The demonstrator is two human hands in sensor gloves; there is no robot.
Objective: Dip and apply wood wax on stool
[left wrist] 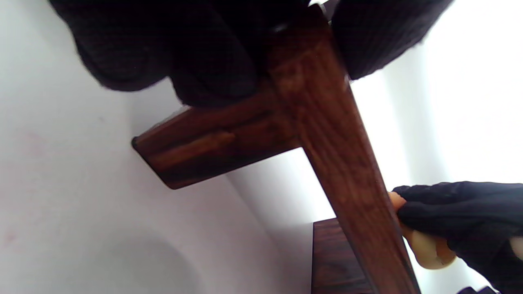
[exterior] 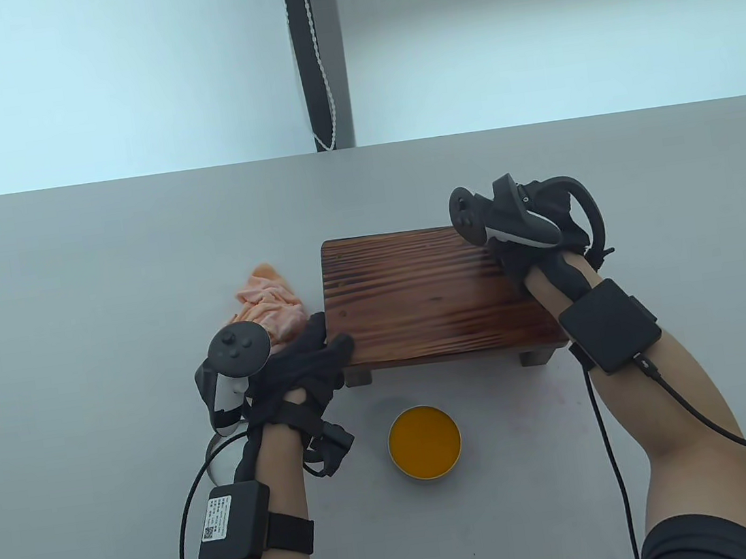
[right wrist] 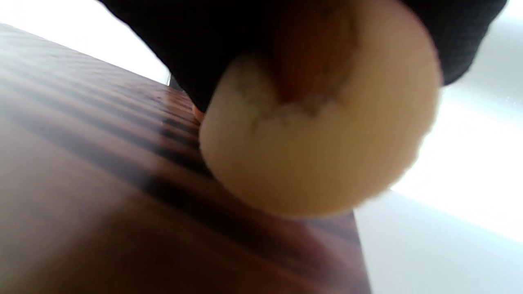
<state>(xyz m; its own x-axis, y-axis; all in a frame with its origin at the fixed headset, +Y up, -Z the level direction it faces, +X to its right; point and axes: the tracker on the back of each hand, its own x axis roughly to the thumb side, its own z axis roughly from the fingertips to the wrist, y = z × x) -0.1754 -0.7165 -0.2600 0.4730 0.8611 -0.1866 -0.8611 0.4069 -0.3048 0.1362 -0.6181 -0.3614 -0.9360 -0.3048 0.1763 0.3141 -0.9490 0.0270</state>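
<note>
- Cloth [exterior: 269, 301], peach and crumpled, lies on the table [exterior: 71, 278] at 9 o'clock of the stool, apart from the work.
- Left hand [exterior: 299, 371] grasps the stool's near-left corner, fingers curled under the edge and thumb on top in the left wrist view; a firm brace there should stop the stool sliding.
- Wax tin [exterior: 425, 442] sits open at 6 o'clock of the stool, just in front of it, its orange wax within easy reach for a fresh dip.
- Stool [exterior: 433, 295] stands mid-table, its top dark and striped.
- Right hand [exterior: 532, 238] pinches a round applicator pad [right wrist: 318, 151] at the top's 2 o'clock corner; the pad looks pressed to the wood.
- Strokes would best follow the grain with even pressure, working toward 9 o'clock.
</note>
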